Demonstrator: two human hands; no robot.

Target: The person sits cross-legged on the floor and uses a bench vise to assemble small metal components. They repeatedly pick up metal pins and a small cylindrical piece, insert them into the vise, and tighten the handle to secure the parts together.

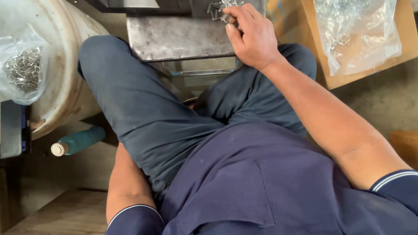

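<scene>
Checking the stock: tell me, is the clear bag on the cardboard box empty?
No, the clear bag lying on the cardboard box is filled with small shiny metal parts.

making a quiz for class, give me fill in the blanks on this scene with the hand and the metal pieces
1. The right hand touches a pile of small silver metal pieces lying on a grey metal ____.
2. The clear plastic bag of metal pieces on the right lies on a brown ____ box.
3. The green bottle has a ____ cap.

Missing words: plate; cardboard; white
</scene>
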